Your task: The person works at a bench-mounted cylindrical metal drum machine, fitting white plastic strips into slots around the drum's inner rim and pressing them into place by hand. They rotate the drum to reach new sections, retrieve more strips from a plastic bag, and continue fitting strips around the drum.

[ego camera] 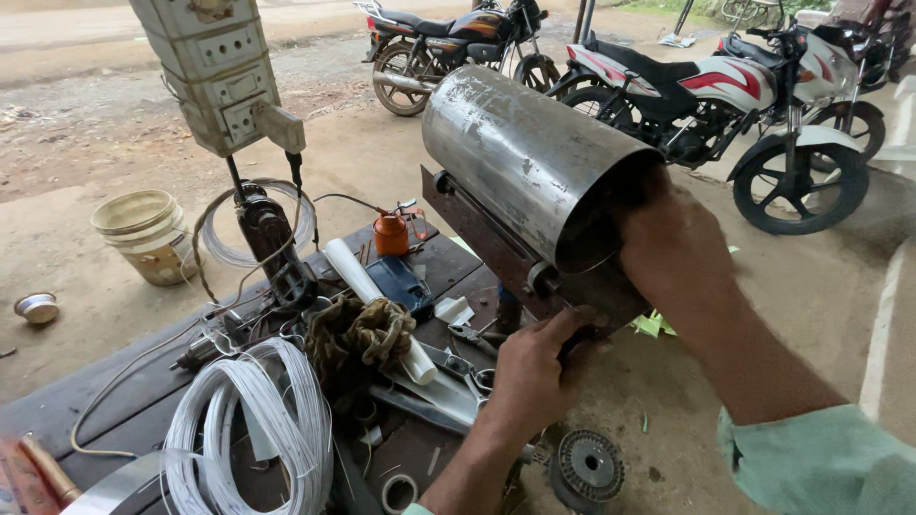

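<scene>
You are at a dark, cluttered workbench (124,405) set outdoors on bare packed dirt, with motorcycles (725,95) parked close behind it and a pale bucket (143,234) standing on the ground to your left. On the bench lie a coil of white wire (253,429), a knotted rag (358,334), an orange oil can (390,234) and scattered hand tools; a bank of switch and socket boxes (215,72) hangs above the far edge. The dull metal cylinder (520,153) on its rusty base sits tilted over the bench's near right edge, open end toward you. Your left hand (534,372) is curled under the lower rim of that end, gripping the base. Your right hand (668,253) reaches into the open mouth; its fingers are hidden inside, so you cannot tell how far they are closed.
</scene>
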